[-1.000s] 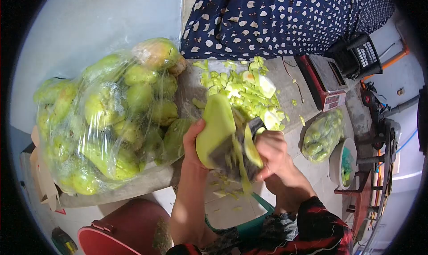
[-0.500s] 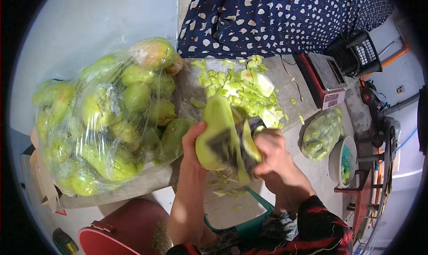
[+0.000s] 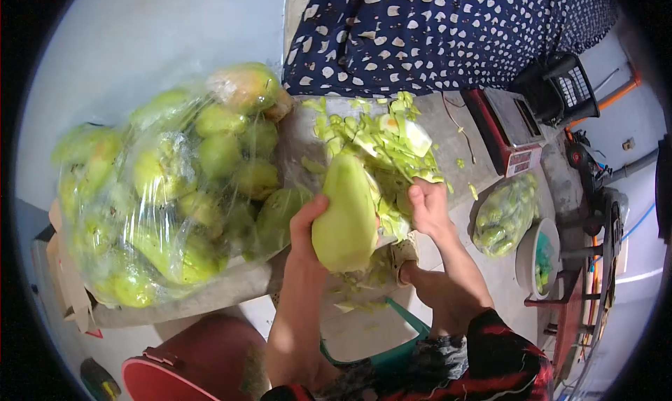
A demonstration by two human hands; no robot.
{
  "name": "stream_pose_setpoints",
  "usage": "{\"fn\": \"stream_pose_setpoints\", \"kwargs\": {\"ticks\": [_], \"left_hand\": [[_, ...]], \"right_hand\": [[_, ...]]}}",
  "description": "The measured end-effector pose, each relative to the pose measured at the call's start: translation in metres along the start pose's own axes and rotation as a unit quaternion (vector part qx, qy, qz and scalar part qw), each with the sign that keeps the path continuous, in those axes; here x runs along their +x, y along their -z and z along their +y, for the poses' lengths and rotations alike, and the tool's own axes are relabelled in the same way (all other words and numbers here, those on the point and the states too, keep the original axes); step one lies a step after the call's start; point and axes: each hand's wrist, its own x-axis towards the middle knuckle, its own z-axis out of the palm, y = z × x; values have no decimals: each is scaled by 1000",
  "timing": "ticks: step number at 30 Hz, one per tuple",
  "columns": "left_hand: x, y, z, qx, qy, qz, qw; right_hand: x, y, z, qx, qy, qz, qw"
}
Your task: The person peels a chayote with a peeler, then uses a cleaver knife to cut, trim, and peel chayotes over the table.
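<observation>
A large peeled green papaya (image 3: 344, 215) is in my left hand (image 3: 306, 226), which grips it from the left side with the thumb on top. My right hand (image 3: 430, 208) is closed around a knife (image 3: 400, 196), just right of the papaya and apart from it. The handle is hidden in my fist, and the blade is hard to pick out against the peelings. Beyond both hands, a heap of green peelings (image 3: 343, 131) lies on the concrete ledge, with a pale cut piece (image 3: 418, 139) among them.
On the left, a clear plastic bag (image 3: 157, 191) holds several unpeeled papayas. A red bucket (image 3: 189, 362) stands below it. To the right are a red scale (image 3: 507, 131), a black basket (image 3: 560, 86), a bagged green bundle (image 3: 505, 215) and a white tub (image 3: 526, 261). Peelings are scattered across the floor.
The knife has moved off the papaya, away to the right and forward, over the peelings. A strip of peel hanging along the papaya is gone. My left hand still holds the fruit.
</observation>
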Motion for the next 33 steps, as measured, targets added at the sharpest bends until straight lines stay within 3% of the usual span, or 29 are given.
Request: {"fn": "stream_pose_setpoints", "kwargs": {"ticks": [2, 5, 7, 8, 9, 10, 12, 13, 15, 16, 18, 19, 20, 21, 22, 24, 25, 26, 28, 33], "left_hand": [[4, 1, -2, -6, -31, 59, 998], [13, -2, -1, -47, -85, 156, 983], [14, -2, 0, -86, -112, 195, 971], [14, -2, 1, -80, -127, 201, 968], [14, -3, 1, -73, -140, 207, 966], [14, -6, 1, -70, -137, 205, 967], [13, -12, 4, -67, -145, 225, 961], [12, -12, 3, -72, -147, 227, 960], [12, -15, 6, 70, -169, 267, 946], [10, -17, 7, 72, -169, 267, 946], [7, -24, 7, 295, -154, 266, 905], [6, -27, 10, 295, -152, 265, 905], [4, -31, 16, 493, -168, 176, 836], [2, -36, 18, 664, -175, 77, 723], [1, -42, 17, 664, -173, 77, 723], [4, -53, 7, 772, -29, 66, 632], [4, -45, -3, 800, -42, 61, 596], [5, -47, -9, 799, -43, 60, 596], [5, -55, -19, 871, 11, 65, 486], [9, -49, -31, 902, -34, 12, 429]], "right_hand": [[-1, 4, -3, 3, -4, -4, 1000], [-5, 18, -28, 137, 33, 19, 990], [-6, 8, -18, 173, 7, 34, 984], [0, 7, -18, 114, -21, 27, 993], [4, 10, -21, 141, -142, -26, 979], [1, 4, -20, 130, -172, -9, 976], [-3, 5, -22, 95, -63, 13, 993], [-3, 7, -23, 92, -64, 8, 994], [-1, 9, -33, -72, -10, 44, 996], [0, 8, -36, -71, -10, 46, 996], [2, 10, -41, -156, -17, 28, 987], [3, 12, -45, -157, -34, 13, 987], [3, 14, -45, -156, -38, 14, 987], [3, 16, -45, -148, -35, -1, 988], [3, 18, -46, -140, -31, -15, 990], [-1, 25, -49, -154, -28, -44, 987], [-1, 29, -51, -167, -24, -72, 983], [-2, 33, -54, -168, -24, -72, 983], [-5, 40, -58, -198, -12, -90, 976], [-12, 50, -52, -195, 13, -79, 977]]}}
